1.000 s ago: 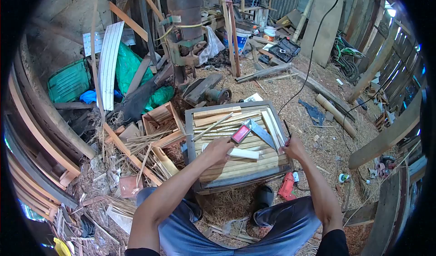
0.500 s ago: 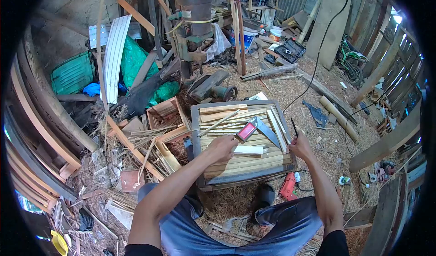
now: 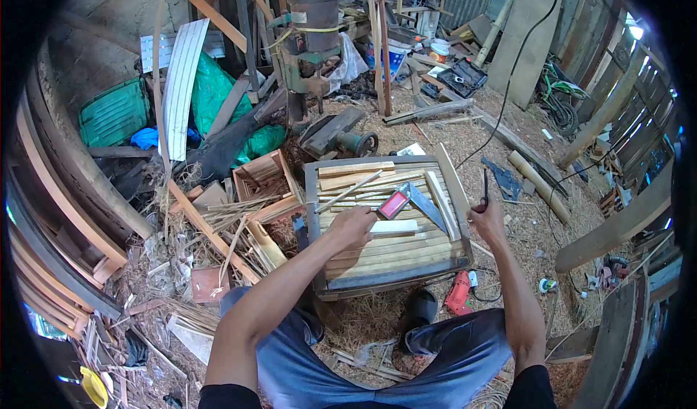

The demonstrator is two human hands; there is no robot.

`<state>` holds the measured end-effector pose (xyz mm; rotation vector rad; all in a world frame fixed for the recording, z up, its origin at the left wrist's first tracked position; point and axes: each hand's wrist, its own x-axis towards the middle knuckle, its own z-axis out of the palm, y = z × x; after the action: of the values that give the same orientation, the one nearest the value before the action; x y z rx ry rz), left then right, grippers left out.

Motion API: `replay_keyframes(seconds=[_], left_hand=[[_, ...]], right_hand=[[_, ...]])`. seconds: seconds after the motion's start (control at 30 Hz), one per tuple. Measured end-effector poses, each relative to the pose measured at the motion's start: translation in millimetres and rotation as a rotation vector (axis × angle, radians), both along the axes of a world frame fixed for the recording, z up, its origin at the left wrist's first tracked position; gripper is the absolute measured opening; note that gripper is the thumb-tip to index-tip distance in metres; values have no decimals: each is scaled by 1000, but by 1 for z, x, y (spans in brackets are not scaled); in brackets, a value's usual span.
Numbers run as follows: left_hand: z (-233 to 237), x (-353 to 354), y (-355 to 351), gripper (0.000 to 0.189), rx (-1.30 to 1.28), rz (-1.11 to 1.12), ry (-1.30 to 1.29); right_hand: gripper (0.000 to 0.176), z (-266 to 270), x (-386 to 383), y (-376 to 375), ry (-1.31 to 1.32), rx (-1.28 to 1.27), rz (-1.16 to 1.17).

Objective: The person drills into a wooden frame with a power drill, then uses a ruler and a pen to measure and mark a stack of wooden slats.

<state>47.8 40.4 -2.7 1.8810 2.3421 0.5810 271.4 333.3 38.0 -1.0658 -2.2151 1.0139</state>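
My left hand [image 3: 352,227] is closed over the left end of a short pale wood strip [image 3: 394,226], its fingertips mostly hidden from above. The strip lies on a slatted wooden panel with a dark frame [image 3: 377,284]. Just beyond the panel's right edge, my right hand [image 3: 488,219] grips a thin dark pencil-like stick [image 3: 486,182] that points upward. Between the hands, a small red rectangular case [image 3: 393,204] rests on the slats. Beside it lies a blue-grey triangular square [image 3: 427,207]. Several loose wood strips [image 3: 356,168] are spread over the panel's far part.
A red power tool [image 3: 459,293] sits on the shavings-covered floor near my right knee. Left of the panel stands an open wooden box [image 3: 263,177] among scrap strips. A bench vise-like machine part [image 3: 356,143] is beyond it. A black cable [image 3: 512,82] hangs at right.
My left hand and the pale strip have shifted slightly up and left in view. My right hand has risen a little, and the dark stick now stands more upright.
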Motion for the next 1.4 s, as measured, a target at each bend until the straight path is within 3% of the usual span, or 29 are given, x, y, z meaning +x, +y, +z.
replay_keyframes(seconds=[0.23,0.3,0.37,0.43,0.5,0.57,0.7,0.87,0.93,0.97,1.03,1.27,1.4], left_hand=[[4,9,5,39,65,-3,-46],[11,17,7,36,112,-9,-26],[21,9,13,32,170,-8,6],[30,-17,26,23,331,143,-61],[33,-54,37,19,348,357,-133],[16,-92,36,20,337,378,-92],[5,-111,29,24,181,442,-66],[10,-110,31,25,132,384,122],[9,-109,31,25,111,388,138],[10,-109,30,26,97,396,161],[8,-112,30,27,79,393,134],[18,-109,25,29,-48,404,-43],[16,-115,19,32,-8,366,-71]], right_hand=[[30,-5,2,-10,36,-129,-20],[35,-12,-1,-17,-207,188,104],[32,-19,-7,-21,-174,103,91],[29,-19,-15,-24,-296,318,118],[28,-18,-22,-25,-302,251,142],[28,-27,-26,-23,-289,314,148],[24,-28,-28,-15,-143,211,204],[30,-20,-21,-7,-188,166,202],[36,-15,-17,-12,-150,-69,234],[36,-15,-17,-13,-150,-68,234],[37,-11,-15,-15,-181,-177,239],[40,-17,-14,-8,-224,-144,226],[38,11,-10,-22,-129,-204,135]])
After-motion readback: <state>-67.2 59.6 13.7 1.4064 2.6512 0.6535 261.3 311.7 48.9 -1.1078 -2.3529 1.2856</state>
